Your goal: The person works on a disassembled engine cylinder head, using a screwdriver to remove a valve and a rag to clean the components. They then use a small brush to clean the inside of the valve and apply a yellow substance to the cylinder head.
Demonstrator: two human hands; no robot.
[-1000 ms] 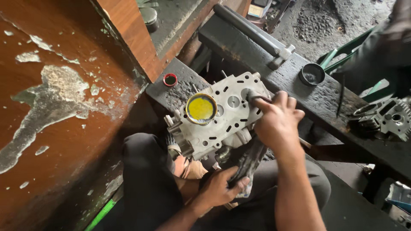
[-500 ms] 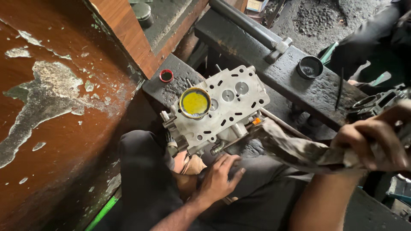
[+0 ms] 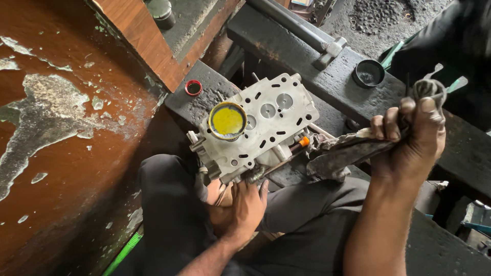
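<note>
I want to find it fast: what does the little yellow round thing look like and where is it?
Find the pale metal engine block resting on the person's lap. On its flat holed face sits a small round tin, near the left end. Only it is bright yellow inside.
</note>
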